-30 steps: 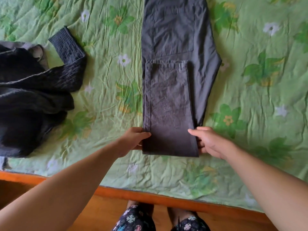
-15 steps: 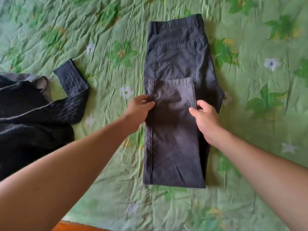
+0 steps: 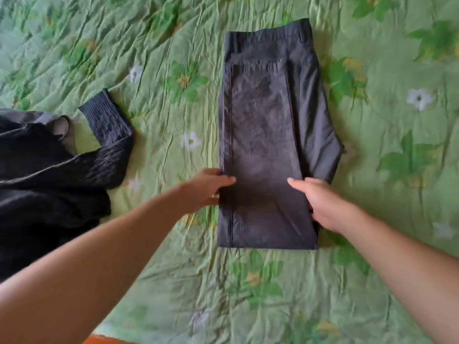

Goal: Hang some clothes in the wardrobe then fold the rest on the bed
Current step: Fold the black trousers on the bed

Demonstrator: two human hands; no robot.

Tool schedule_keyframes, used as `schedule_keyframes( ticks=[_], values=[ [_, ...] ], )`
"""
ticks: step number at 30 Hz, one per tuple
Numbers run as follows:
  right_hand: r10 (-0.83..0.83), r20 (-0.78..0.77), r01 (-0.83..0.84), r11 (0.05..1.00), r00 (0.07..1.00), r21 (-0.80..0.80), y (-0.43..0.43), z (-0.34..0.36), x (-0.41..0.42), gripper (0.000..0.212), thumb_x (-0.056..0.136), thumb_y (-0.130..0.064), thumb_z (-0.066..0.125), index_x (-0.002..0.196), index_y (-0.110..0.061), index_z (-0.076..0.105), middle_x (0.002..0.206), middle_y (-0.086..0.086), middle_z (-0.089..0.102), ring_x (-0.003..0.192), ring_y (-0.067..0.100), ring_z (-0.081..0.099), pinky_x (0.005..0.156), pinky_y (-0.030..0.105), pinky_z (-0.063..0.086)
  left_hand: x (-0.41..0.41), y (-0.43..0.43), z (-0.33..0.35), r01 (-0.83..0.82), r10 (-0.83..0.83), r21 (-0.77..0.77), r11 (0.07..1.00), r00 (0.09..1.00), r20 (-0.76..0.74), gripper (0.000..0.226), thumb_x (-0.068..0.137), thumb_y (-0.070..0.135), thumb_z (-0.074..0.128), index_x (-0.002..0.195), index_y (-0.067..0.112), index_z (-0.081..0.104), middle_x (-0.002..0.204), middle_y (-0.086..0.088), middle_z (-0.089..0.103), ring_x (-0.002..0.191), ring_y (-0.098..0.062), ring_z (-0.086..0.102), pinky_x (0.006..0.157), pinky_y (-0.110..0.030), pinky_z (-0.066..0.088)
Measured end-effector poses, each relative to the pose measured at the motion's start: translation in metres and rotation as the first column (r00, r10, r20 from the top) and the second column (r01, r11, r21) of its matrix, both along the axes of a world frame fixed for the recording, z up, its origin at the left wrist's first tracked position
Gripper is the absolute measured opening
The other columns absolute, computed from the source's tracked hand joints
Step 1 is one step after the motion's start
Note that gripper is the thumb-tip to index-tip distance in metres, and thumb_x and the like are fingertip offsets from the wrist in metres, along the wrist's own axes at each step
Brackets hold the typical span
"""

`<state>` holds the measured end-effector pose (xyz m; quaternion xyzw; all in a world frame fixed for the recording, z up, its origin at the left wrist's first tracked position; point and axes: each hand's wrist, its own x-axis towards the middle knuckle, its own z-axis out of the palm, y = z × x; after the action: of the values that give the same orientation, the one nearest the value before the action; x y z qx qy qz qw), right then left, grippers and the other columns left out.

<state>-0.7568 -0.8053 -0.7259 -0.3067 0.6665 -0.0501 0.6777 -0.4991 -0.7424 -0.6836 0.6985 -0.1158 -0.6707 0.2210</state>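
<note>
Dark grey trousers (image 3: 268, 115) lie folded lengthwise and doubled over on the green flowered bedspread (image 3: 161, 269), waistband at the far end. My left hand (image 3: 206, 188) holds their left edge at mid-length, thumb on top and fingers at the side. On the right edge my right hand (image 3: 323, 204) holds the cloth the same way, thumb lying on the top layer. Both hands are slightly blurred.
A black knitted garment (image 3: 49, 175) lies crumpled at the left, one ribbed sleeve bent toward the trousers. A strip of the orange bed frame (image 3: 99, 340) shows at the bottom edge. Wrinkled bedspread surrounds the trousers on all sides.
The trouser legs were lifted from the near end and folded up over the seat. My hands then slid back down the sides to mid-length. The camera moved forward over the bed.
</note>
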Motion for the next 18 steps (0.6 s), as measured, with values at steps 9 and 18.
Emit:
schedule_keyframes(
  ticks=[9,18],
  values=[
    [0.203,-0.297,-0.288,0.917,0.933,-0.277,0.078,-0.003,-0.033,0.026,0.095,-0.021,0.068,0.107,0.001,0.065,0.106,0.006,0.069,0.098,0.024,0.063,0.090,0.041,0.049,-0.033,0.089,-0.026,-0.005,0.008,-0.018,1.000,0.987,0.158,0.012,0.095,0.011,0.066,0.102,0.002,0.069,0.092,-0.015,0.067,0.082,-0.025,0.067,0.083,-0.046,0.061],
    [0.263,-0.312,-0.326,0.930,0.913,-0.169,0.149,-0.004,-0.055,0.027,0.096,-0.025,0.067,0.113,-0.004,0.064,0.111,0.004,0.065,0.103,0.023,0.062,0.088,0.036,0.046,-0.052,0.161,-0.026,0.047,-0.053,0.038,0.998,0.986,0.159,0.010,0.096,0.012,0.064,0.093,0.002,0.066,0.083,-0.012,0.063,0.073,-0.021,0.064,0.083,-0.053,0.060]
  ],
)
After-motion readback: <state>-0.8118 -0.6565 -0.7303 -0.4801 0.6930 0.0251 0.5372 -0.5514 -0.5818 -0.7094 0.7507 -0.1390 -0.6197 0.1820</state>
